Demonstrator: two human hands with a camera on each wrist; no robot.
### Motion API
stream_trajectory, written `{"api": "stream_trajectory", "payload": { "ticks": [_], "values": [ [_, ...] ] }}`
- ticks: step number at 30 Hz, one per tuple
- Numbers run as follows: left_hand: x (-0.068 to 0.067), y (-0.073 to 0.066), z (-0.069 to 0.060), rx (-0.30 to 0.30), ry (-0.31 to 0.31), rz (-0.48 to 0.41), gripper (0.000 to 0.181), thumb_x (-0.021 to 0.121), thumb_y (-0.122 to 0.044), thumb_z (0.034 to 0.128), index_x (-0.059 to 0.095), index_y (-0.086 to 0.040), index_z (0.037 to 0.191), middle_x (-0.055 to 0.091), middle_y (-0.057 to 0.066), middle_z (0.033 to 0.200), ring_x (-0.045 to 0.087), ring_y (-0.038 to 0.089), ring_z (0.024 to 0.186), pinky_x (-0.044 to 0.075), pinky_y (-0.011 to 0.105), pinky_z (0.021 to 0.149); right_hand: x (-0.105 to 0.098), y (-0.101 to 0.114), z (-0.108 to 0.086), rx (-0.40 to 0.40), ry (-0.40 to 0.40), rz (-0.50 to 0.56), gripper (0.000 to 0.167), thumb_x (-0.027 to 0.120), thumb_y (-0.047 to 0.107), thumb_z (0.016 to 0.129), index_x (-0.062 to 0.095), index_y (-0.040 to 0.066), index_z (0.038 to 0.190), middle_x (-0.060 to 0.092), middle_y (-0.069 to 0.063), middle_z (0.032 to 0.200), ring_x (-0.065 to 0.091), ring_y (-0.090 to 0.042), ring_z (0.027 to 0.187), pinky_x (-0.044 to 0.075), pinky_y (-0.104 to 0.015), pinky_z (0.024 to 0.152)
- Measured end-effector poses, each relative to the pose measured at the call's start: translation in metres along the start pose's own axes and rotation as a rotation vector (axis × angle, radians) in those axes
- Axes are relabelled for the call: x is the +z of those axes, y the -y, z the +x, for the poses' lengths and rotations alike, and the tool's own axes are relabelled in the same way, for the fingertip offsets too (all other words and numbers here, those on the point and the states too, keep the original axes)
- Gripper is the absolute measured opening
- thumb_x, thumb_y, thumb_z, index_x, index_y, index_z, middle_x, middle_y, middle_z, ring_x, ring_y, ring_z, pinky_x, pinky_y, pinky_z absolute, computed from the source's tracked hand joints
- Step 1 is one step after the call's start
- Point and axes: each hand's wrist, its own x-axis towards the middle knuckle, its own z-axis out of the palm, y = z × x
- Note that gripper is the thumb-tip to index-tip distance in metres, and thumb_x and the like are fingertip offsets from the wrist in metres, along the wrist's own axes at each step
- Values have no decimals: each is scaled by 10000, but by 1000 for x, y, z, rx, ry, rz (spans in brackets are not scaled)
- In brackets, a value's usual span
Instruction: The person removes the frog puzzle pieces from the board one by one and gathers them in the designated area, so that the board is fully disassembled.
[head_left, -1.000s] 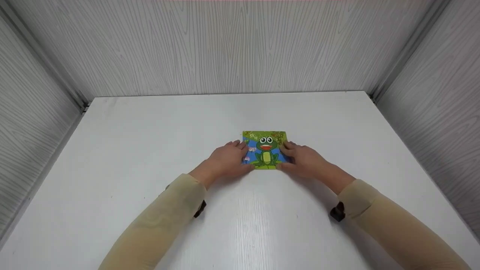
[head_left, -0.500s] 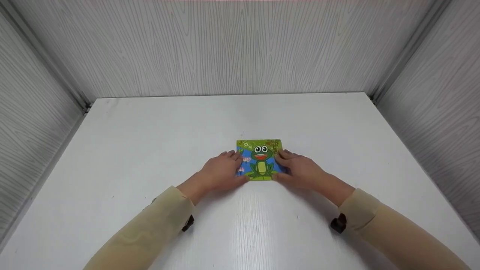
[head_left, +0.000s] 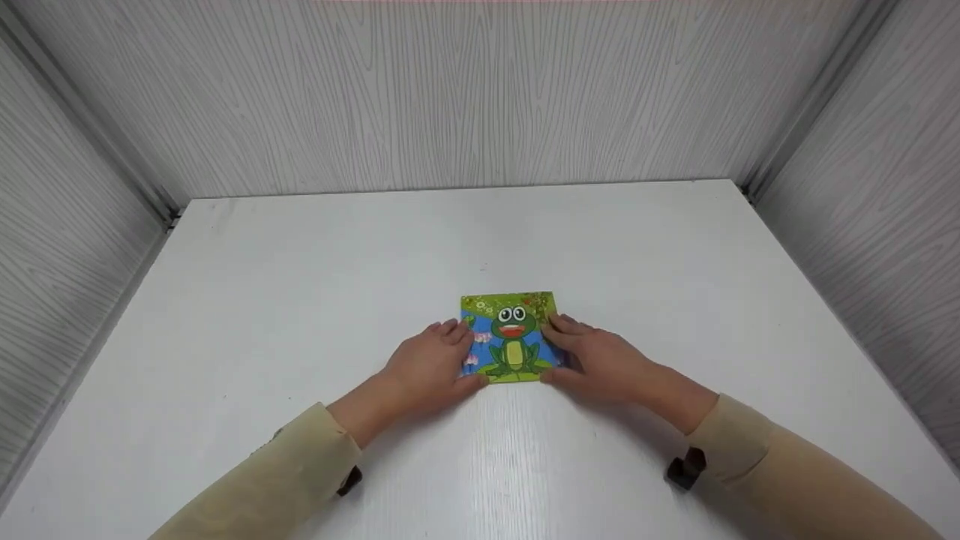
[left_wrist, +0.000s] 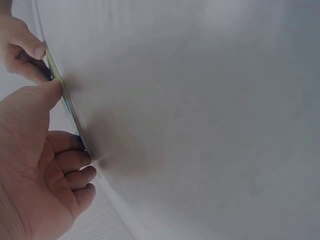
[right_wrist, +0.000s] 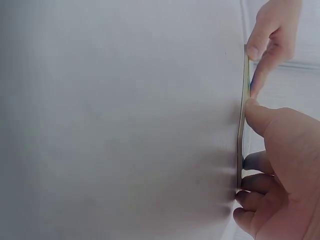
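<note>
A thin square frog picture board (head_left: 514,354), green and blue with a cartoon frog, lies face up on the white table in the head view. On its left side my left hand (head_left: 429,366) grips the edge, thumb at the near corner and fingers on the picture's rim. My right hand (head_left: 600,366) holds the opposite side the same way. Both wrist views catch the board edge-on: its thin edge (left_wrist: 72,112) meets the left thumb and curled fingers, and the right thumb presses the near edge (right_wrist: 241,125). The board's underside is hidden.
The white table (head_left: 300,285) spreads around the board on all sides. Grey wood-grain panels (head_left: 480,97) stand at the back, left and right. Light beige sleeves (head_left: 262,472) cover both forearms, with a dark strap piece near each wrist.
Both hands have slid the frog board across the table toward the person and slightly left, keeping their grip on its two sides. It has turned slightly.
</note>
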Motion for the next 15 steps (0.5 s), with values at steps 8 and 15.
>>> {"api": "stream_trajectory", "payload": {
  "ticks": [8,15],
  "values": [
    [1,-2,-14,2,4,16,815,566,-582,1044,462,30,1571,431,189,1638,382,362,1531,281,465,1251,2,9,-14,-79,-12,-9,697,705,451,1019,497,95,1581,368,-109,1688,343,-316,1553,400,-506,1175],
    [2,-1,-20,2,9,13,815,568,-593,1037,475,19,1568,432,176,1641,379,351,1534,274,466,1254,5,11,-21,-125,3,-34,639,692,390,1040,506,89,1572,403,-90,1671,393,-300,1528,422,-497,1157]
  ]
}}
